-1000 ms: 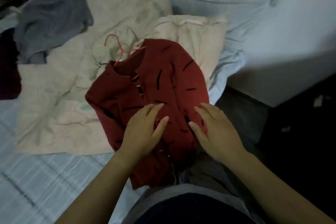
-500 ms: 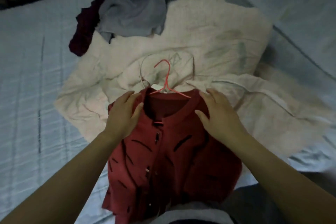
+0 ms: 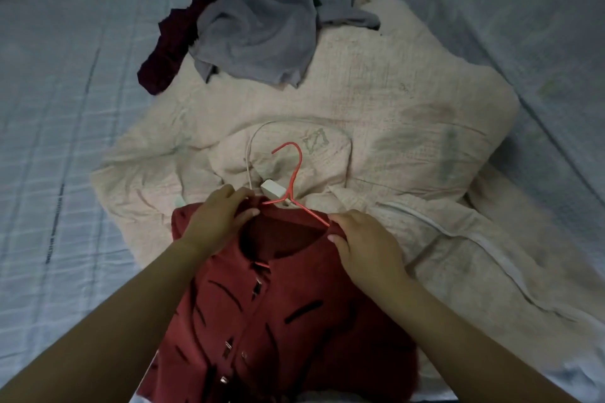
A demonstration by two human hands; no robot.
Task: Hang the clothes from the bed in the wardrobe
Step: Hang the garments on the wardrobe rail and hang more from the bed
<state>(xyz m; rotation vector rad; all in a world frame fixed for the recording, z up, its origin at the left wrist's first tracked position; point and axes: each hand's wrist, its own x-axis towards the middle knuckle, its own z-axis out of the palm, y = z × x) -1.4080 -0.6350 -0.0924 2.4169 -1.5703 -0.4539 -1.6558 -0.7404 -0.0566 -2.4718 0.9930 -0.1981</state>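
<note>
A red buttoned shirt (image 3: 278,321) with dark dashes lies flat at the bed's near edge. A pink wire hanger (image 3: 293,180) sits inside its neckline, hook pointing away from me. My left hand (image 3: 216,222) grips the shirt's left shoulder by the collar. My right hand (image 3: 363,245) pinches the right shoulder where the hanger arm enters the cloth. Farther up the bed lie a grey garment (image 3: 262,29) and a dark maroon garment (image 3: 170,49).
A cream quilt (image 3: 393,127) is spread under the clothes on the pale blue checked sheet (image 3: 65,108). A white charger block (image 3: 273,190) with its cable rests on the quilt just beyond the collar. A pale wall runs along the right.
My hands rose from the shirt's lower front to its shoulders. They now grip the cloth at the collar, over the hanger's arms. The view swung left over the bed.
</note>
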